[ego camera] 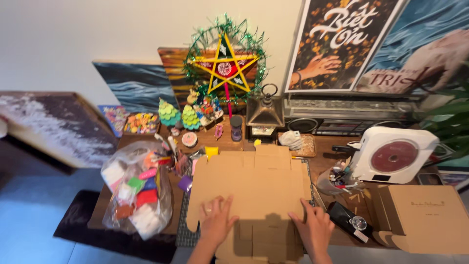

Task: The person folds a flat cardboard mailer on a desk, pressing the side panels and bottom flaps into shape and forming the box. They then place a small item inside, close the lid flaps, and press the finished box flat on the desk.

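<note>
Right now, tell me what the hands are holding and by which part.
Nothing is gripped. Both the left hand and the right hand press flat, fingers spread, on the near part of the unfolded cardboard box blank lying on the table.

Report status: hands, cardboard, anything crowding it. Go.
Left hand and right hand flat on unfolded brown cardboard box blank. Clear plastic bag of coloured pieces touches its left edge.

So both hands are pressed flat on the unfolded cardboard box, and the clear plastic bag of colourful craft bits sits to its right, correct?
Not quite. The head view shows the left hand and right hand on the flat cardboard box, but the plastic bag lies to its left, not its right.
</note>
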### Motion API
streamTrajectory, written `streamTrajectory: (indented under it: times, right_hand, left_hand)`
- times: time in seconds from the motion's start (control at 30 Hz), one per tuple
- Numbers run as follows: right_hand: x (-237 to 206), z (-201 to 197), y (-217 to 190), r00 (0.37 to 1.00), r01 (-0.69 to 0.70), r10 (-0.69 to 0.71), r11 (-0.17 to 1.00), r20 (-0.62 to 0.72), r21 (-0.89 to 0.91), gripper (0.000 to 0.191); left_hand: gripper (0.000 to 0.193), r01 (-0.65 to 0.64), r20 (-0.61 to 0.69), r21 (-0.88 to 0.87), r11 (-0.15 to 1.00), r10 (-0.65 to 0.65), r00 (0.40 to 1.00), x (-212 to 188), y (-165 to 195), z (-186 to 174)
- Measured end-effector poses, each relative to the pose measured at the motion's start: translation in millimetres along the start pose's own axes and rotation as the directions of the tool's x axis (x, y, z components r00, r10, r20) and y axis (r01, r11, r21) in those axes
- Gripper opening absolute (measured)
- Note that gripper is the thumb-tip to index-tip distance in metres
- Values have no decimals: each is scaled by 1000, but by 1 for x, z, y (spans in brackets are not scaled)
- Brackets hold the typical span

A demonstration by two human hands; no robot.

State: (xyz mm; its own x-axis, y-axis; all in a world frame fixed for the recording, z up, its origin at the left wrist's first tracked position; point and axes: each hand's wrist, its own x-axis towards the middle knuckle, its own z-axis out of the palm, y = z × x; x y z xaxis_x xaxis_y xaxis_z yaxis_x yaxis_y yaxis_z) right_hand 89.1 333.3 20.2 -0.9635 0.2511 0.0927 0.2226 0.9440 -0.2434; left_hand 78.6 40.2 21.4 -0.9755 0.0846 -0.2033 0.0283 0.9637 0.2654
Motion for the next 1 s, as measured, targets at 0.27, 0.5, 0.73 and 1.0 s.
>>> streamTrajectory:
  times: [0.27, 0.5, 0.73, 1.0]
  right_hand:
    - [-12, 31, 27, 986, -156, 122, 910, 112, 384, 72]
    - [3, 20, 25, 949, -305, 165, 706, 270, 639, 51]
    - [5, 15, 20, 935, -343, 166, 650, 313, 679, 44]
    - [13, 1, 15, 946, -209, 97, 911, 309, 355, 46]
  left_hand:
    - [154, 550, 156, -82, 831, -534, 831, -17, -40, -15]
    - [152, 582, 224, -76, 809, -555, 801, -13, -34, -25]
    - [148, 540, 166, -191, 820, -515, 841, -20, -40, -25]
    - [115, 115, -268, -518, 848, -288, 919, -37, -65, -19]
